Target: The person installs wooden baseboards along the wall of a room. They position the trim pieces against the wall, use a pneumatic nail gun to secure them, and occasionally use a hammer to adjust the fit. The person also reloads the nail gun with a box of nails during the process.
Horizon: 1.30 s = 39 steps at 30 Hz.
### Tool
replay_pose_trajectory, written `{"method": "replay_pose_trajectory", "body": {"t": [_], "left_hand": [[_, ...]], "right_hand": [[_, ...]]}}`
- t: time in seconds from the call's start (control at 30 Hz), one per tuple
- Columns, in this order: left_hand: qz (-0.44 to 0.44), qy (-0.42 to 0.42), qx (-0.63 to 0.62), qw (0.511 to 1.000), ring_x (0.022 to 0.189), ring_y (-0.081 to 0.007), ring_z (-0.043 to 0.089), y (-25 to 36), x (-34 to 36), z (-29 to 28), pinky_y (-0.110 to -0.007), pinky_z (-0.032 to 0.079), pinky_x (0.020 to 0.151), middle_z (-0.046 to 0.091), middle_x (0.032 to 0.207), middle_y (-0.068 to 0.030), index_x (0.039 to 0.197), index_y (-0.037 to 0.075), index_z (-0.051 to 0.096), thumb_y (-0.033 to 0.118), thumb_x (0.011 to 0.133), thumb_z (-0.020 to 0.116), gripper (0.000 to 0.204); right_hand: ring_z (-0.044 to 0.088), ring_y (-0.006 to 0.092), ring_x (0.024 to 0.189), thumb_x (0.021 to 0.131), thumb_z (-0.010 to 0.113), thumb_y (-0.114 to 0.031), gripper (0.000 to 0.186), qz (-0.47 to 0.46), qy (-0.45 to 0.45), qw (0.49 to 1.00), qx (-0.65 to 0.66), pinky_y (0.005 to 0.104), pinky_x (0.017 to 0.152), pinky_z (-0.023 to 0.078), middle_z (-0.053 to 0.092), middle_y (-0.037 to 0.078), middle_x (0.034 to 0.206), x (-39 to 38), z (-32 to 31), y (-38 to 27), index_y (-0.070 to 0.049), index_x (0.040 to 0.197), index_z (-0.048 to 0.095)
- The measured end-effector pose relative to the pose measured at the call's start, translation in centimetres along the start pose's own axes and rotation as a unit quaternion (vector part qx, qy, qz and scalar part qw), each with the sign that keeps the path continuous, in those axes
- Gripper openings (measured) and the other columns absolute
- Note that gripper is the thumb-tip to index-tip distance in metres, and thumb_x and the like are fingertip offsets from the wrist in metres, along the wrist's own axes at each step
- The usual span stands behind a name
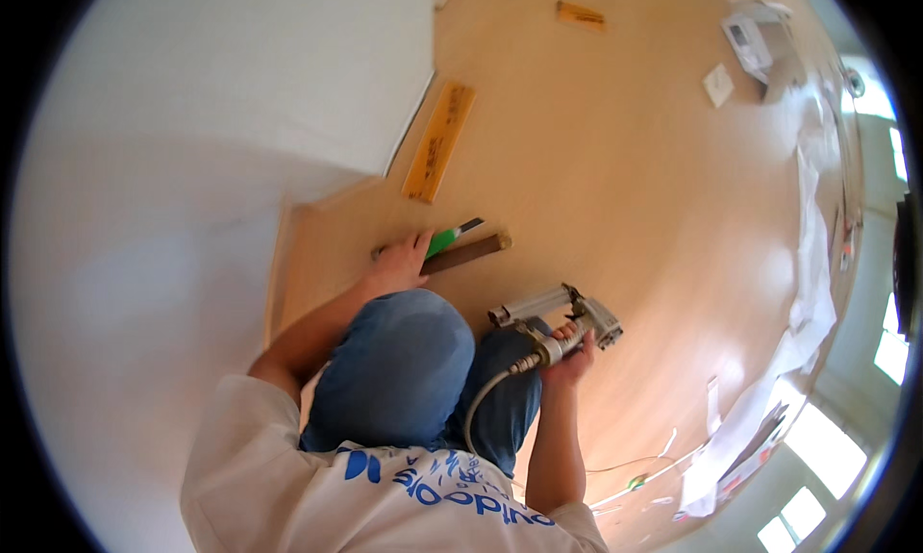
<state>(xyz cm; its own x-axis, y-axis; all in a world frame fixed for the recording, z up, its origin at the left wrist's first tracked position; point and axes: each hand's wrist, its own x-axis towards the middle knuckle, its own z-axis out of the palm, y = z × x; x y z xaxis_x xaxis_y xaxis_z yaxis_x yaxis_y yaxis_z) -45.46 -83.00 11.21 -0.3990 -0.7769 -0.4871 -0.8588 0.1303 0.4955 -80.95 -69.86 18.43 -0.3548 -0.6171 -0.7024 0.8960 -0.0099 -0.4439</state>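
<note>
Green plastic first: that's the knife (444, 240), lying on the tan floor (654, 188) with its blade bare and pointing away to the right, just beside a brown bar (466, 255). My left hand (397, 267) is down over the left ends of both, fingers bent; from here I cannot tell whether it grips one, both, or merely rests on them. Over on the right, no doubt at all: my right hand (569, 357) is wrapped around the handle of the nailer (598, 320), holding it above the floor, its hose (478, 404) curving back past the knee (411, 332). So, handling this well: I'd want the left fingers well behind that blade, closing on the green handle alone, and the blade drawn in before anything else is gathered. With the nailer, I'd call for the finger off the trigger, the nose turned away from the left hand and both legs, and slack in the hose so it can't tug. The orange strip (439, 141) lies farther off, beside the white block (288, 62).
</note>
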Motion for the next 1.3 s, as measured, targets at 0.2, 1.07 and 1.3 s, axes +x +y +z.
{"method": "replay_pose_trajectory", "body": {"t": [0.2,1.07,1.3], "left_hand": [[-0.041,-0.015,-0.091,0.995,0.108,-0.0487,0.063,-15.7,6.5,13.1,-0.054,0.054,0.09,0.056,0.131,-0.0279,0.15,0.002,0.032,0.026,0.082,0.079,0.086],[-0.159,0.051,-0.068,0.984,0.126,-0.0493,0.056,-14.1,10.1,9.0,-0.054,0.047,0.105,0.05,0.144,-0.0306,0.15,0.004,0.037,0.031,0.097,0.053,0.062],[-0.284,0.065,-0.122,0.949,0.124,-0.0485,0.057,-5.8,13.9,1.2,-0.053,0.048,0.104,0.05,0.143,-0.0281,0.153,0.007,0.031,0.032,0.092,0.062,0.073]], "right_hand": [[0.059,0.0164,0.08,0.108,0.049,-0.03,0.035,-0.158,0.048,0.985,-0.05,0.0317,0.074,0.056,0.058,0.008,0.095,0.1,0.4,1.7,0.003,0.119,0.053],[0.061,0.0459,0.118,0.091,0.068,-0.02,0.084,-0.033,0.104,0.35,-0.93,0.052,0.096,0.052,0.053,0.031,0.14,21.9,-18.9,-18.5,0.002,0.158,0.023],[0.058,0.0485,0.12,0.096,0.065,-0.015,0.08,-0.234,-0.05,0.282,-0.929,0.0536,0.096,0.05,0.051,0.034,0.139,39.5,-5.3,-28.5,-0.001,0.16,0.02]]}}
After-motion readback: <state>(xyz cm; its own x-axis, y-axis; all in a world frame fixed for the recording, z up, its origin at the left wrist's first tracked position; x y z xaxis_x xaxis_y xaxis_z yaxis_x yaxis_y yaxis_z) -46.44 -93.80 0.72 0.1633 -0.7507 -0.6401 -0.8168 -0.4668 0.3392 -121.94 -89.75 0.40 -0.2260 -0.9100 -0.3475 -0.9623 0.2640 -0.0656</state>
